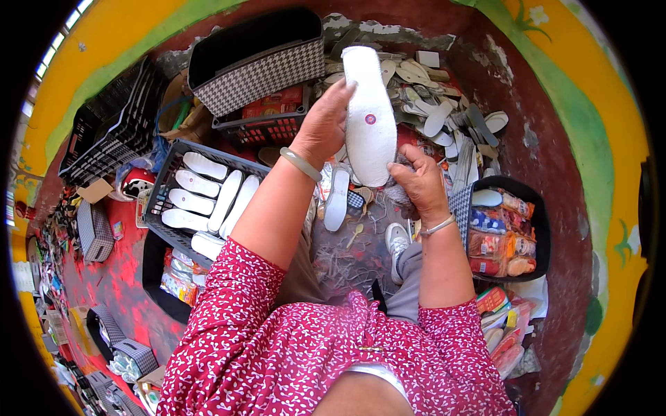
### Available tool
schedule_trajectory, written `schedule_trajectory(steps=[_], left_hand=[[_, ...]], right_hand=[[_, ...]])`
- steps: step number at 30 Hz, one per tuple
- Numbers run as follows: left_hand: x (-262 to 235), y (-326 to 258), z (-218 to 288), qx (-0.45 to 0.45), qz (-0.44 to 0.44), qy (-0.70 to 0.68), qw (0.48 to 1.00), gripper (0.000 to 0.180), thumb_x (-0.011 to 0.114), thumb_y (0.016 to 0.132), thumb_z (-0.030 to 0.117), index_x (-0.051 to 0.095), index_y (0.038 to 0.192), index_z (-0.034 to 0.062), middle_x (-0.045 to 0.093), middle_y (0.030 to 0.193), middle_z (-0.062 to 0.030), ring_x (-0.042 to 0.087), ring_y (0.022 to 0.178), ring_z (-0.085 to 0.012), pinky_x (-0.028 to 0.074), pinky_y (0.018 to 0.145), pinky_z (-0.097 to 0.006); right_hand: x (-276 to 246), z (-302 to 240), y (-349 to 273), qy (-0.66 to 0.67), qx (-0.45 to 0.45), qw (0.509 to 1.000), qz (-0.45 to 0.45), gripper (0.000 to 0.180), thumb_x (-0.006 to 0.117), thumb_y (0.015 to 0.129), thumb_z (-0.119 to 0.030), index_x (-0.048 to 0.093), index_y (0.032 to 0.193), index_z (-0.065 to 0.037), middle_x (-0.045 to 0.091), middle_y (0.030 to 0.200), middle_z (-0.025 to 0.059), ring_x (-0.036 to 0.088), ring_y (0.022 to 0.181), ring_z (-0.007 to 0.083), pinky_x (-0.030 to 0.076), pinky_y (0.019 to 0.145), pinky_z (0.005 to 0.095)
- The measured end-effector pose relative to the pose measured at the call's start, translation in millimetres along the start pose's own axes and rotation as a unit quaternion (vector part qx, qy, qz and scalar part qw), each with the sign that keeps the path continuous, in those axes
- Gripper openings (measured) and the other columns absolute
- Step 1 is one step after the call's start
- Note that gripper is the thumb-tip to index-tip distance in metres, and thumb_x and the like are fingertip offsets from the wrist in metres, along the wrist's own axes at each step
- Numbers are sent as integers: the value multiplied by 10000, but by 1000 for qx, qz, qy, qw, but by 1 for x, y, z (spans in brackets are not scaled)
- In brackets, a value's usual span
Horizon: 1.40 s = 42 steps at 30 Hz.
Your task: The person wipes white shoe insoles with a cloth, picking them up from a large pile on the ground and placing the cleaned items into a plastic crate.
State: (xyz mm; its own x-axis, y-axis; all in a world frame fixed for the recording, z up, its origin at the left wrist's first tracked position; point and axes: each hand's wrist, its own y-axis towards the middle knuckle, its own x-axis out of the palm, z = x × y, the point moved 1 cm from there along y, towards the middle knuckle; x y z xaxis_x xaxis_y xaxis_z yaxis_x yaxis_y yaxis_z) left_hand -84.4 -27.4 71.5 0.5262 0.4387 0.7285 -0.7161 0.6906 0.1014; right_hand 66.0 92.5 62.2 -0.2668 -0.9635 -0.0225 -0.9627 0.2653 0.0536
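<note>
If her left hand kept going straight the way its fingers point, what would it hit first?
The left hand already grips the white insole. Beyond it, the fingers point up and right toward the loose pile of insoles on the floor. Depth is unclear.

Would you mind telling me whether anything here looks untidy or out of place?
Yes. Behind the white insole held by the left hand and right hand, loose insoles lie scattered in a heap, unlike the neat row in the grey crate. Trimmings litter the floor.
</note>
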Motion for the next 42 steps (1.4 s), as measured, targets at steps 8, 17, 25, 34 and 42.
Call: schedule_trajectory(steps=[8, 17, 25, 34, 42], left_hand=[[-26, 15, -25, -63, 125, -68, 988, 260, 400, 964, 235, 491, 1108, 39, 604, 895, -97, 605, 750, -209, 530, 694, -375], [-24, 10, -48, -74, 199, 68, 975, 392, 307, 990, 327, 539, 963, 12, 575, 744, -69, 564, 633, -177, 483, 575, -325], [7, -9, -62, -98, 34, 37, 994, 257, 378, 983, 248, 532, 952, 44, 554, 828, -37, 544, 745, -117, 462, 653, -257], [32, -35, -73, -184, -92, 212, 955, 364, 424, 975, 328, 526, 1150, 25, 605, 851, 20, 544, 655, -12, 439, 547, -166], [28, -35, -78, -189, -92, 192, 959, 310, 425, 978, 280, 544, 1110, 26, 619, 817, 4, 558, 641, -34, 463, 579, -171]], right_hand=[[-9, -18, 0, 247, -74, 957, 132, 204, 555, 902, -173, 556, 1044, -26, 606, 954, 63, 585, 851, 128, 476, 776, 262], [51, -3, -15, -345, -395, 843, 118, 305, 625, 794, -61, 617, 1098, -36, 554, 1181, 111, 507, 1119, 286, 405, 952, 366], [32, -9, -9, -352, -393, 824, 207, 249, 660, 758, -23, 655, 1006, -17, 592, 1079, 99, 535, 990, 280, 444, 867, 360], [-46, -4, 14, -393, -288, 767, 417, 203, 600, 834, -61, 652, 1015, 13, 624, 1057, 134, 573, 985, 264, 456, 871, 335], [-54, 5, 18, -267, -290, 830, 395, 232, 562, 882, -86, 620, 1091, -4, 606, 1123, 125, 581, 1022, 235, 460, 872, 303]])
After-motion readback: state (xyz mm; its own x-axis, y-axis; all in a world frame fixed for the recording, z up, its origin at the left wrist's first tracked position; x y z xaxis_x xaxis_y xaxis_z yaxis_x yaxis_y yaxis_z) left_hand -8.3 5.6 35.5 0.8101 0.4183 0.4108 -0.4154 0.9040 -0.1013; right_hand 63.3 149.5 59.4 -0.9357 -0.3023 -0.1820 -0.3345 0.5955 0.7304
